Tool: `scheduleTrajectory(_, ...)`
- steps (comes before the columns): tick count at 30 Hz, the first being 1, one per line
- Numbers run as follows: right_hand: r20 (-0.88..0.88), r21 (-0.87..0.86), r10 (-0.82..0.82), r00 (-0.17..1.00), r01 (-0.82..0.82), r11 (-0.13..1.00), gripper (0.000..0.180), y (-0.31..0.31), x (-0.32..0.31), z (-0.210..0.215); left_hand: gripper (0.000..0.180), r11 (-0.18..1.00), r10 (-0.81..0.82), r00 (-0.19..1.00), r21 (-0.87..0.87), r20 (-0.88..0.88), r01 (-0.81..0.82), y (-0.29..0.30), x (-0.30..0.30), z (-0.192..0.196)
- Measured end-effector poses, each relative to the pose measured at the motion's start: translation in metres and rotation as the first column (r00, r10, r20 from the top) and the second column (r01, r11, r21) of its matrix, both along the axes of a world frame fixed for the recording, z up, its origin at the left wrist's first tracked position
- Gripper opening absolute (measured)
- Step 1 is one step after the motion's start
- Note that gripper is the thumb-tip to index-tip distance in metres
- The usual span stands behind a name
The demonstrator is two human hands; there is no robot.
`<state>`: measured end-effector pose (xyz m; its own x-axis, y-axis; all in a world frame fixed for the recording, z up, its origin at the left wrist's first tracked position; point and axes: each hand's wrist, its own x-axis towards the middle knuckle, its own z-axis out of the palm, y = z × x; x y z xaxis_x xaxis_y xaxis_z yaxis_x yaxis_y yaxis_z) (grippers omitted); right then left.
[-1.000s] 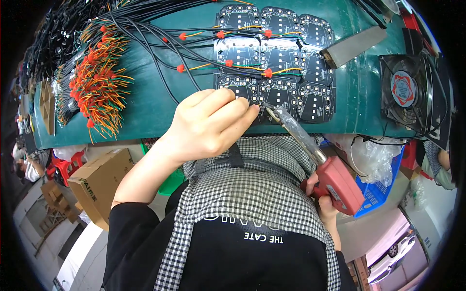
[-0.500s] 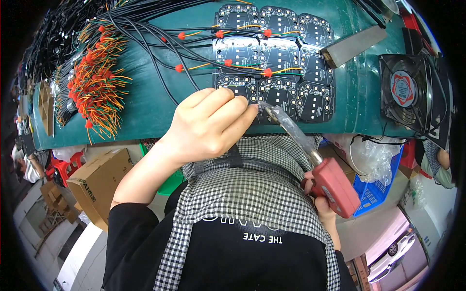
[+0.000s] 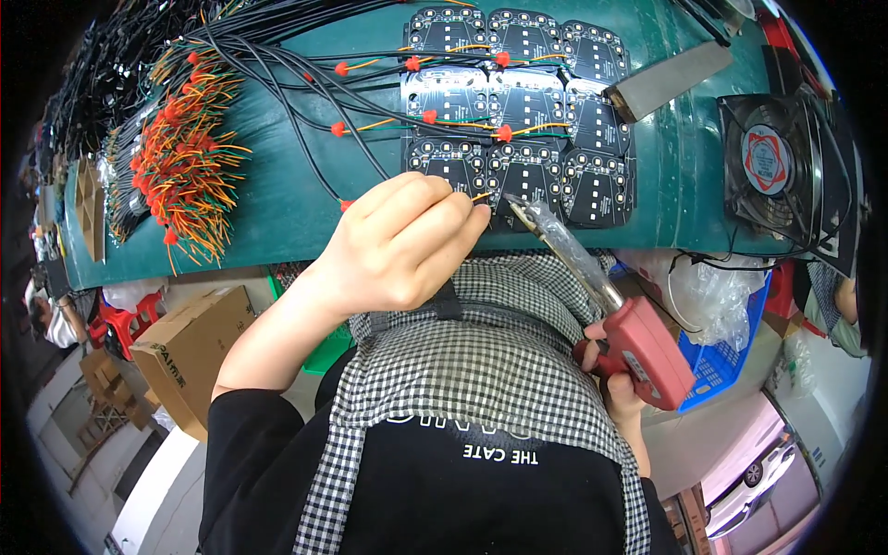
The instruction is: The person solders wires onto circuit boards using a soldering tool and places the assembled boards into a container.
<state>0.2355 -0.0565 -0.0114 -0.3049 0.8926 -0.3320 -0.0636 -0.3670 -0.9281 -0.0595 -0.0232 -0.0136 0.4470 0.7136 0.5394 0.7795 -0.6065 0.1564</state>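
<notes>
My left hand [image 3: 398, 242] is closed in a pinch on a black cable at the front edge of the black circuit boards [image 3: 524, 176]. An orange wire end [image 3: 480, 196] sticks out past its fingertips, and a red piece of the cable shows behind the knuckles. My right hand [image 3: 610, 365] grips a red soldering gun [image 3: 647, 354] by its handle. The gun's metal barrel, wrapped in clear film, slants up and left. Its tip [image 3: 514, 200] sits over the front middle board, a little right of the orange wire end. My fingers hide what lies beneath them.
Black cables [image 3: 277, 83] with red pieces and orange and green ends run onto the boards from the left. A thick bundle of such wires [image 3: 190, 157] lies farther left. A grey metal bar [image 3: 671, 81] rests at the boards' right, near a square fan [image 3: 772, 171].
The soldering gun's tip has drawn slightly right, away from my left fingertips. The orange wire end now shows between them. My left hand has hardly moved.
</notes>
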Motion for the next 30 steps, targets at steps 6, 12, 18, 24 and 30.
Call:
scheduleTrajectory(6, 0.048, 0.036, 0.062, 0.997, -0.064, 0.997, 0.087, -0.004, 0.009, -0.008, 0.035, 0.999, -0.024, 1.0, -0.021, 0.012, 0.024, 0.0, 0.001, 0.0)
scheduleTrajectory(12, 0.057, 0.015, 0.06, 0.997, -0.061, 0.998, 0.085, -0.007, 0.012, -0.009, 0.035, 0.998, -0.045, 0.999, -0.035, -0.01, 0.045, 0.0, 0.002, 0.002)
scheduleTrajectory(18, 0.433, 0.282, 0.196, 0.88, -0.338, 0.898, 0.083, -0.017, 0.046, -0.037, 0.034, 0.998, -0.05, 0.998, -0.033, -0.025, 0.05, 0.001, 0.001, 0.002)
scheduleTrajectory(24, 0.108, 0.051, 0.056, 0.993, -0.061, 0.997, 0.086, -0.003, 0.006, 0.0, 0.033, 0.998, -0.049, 0.997, -0.046, -0.055, 0.046, 0.001, 0.001, 0.004)
scheduleTrajectory(30, -0.016, 0.06, 0.075, 0.997, -0.074, 0.995, 0.079, -0.002, 0.01, -0.003, 0.029, 0.991, -0.067, 0.998, -0.117, 0.012, 0.068, 0.01, -0.007, 0.012)
